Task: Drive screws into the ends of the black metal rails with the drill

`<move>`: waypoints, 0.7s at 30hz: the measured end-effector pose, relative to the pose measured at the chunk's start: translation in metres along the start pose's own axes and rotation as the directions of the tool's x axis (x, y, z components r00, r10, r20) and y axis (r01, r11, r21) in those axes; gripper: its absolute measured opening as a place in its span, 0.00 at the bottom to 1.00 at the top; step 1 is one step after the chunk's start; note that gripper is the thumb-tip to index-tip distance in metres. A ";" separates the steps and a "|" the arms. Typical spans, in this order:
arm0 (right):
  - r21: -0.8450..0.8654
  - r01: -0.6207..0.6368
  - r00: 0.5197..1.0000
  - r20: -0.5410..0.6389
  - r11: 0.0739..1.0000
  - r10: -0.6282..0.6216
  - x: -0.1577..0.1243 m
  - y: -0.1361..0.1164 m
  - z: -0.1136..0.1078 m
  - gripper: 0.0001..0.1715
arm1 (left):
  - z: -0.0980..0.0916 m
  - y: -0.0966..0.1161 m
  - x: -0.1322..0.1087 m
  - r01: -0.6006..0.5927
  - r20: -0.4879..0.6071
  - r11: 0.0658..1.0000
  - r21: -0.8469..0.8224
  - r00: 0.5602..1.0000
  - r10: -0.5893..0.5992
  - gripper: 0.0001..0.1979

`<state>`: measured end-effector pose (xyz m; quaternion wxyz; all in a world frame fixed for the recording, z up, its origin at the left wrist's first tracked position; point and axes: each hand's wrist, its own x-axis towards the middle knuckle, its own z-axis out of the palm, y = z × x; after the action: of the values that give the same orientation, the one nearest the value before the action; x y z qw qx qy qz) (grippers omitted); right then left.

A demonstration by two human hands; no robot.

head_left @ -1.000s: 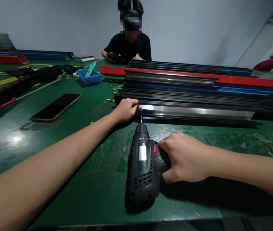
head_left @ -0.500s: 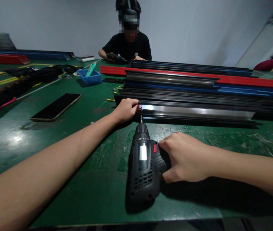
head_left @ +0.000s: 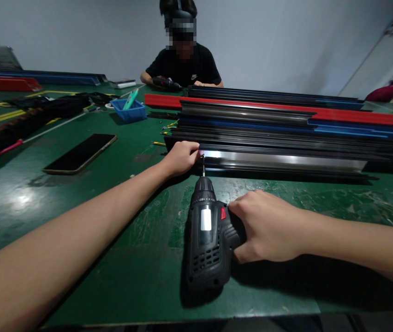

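My right hand [head_left: 269, 227] is wrapped round the grip of a black cordless drill [head_left: 207, 237] that lies low over the green table [head_left: 96, 221]. The drill's bit points away from me and meets the near edge of a long black metal profile [head_left: 282, 161], where a bright light spot shows. My left hand [head_left: 180, 157] is closed over the left end of that profile, right beside the bit. Behind it lies a stack of black, blue and red profiles [head_left: 286, 124].
A dark phone [head_left: 80, 153] lies flat at the left. A blue tray [head_left: 129, 110] with a teal tool stands further back. Cables and dark parts [head_left: 26, 115] run along the left side. A person in a black shirt [head_left: 184, 62] works with a tool across the table.
My hands and the drill have stayed put. The person opposite has straightened up a little and shifted their tool to the left.
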<state>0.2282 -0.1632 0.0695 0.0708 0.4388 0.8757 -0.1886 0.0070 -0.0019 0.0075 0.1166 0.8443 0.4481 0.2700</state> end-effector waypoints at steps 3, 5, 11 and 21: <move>-0.007 0.003 1.000 -0.009 1.000 -0.003 0.000 0.000 0.001 0.22 | 0.000 0.000 0.000 -0.005 -0.004 1.000 0.003 1.000 0.005 0.15; -0.008 0.005 1.000 -0.012 1.000 -0.005 -0.001 0.000 0.002 0.23 | 0.000 0.000 0.000 -0.002 -0.005 1.000 0.002 1.000 0.002 0.15; -0.016 0.015 0.999 -0.029 1.000 -0.016 0.000 0.002 0.003 0.23 | -0.001 0.003 0.000 0.028 0.003 1.000 -0.001 1.000 -0.028 0.16; -0.014 0.012 1.000 -0.021 1.000 -0.013 -0.001 0.001 0.003 0.23 | -0.001 0.002 0.000 0.022 0.012 1.000 0.008 1.000 -0.022 0.15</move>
<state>0.2294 -0.1641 0.0666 0.0634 0.4348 0.8804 -0.1786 0.0078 -0.0033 0.0089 0.1189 0.8413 0.4577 0.2618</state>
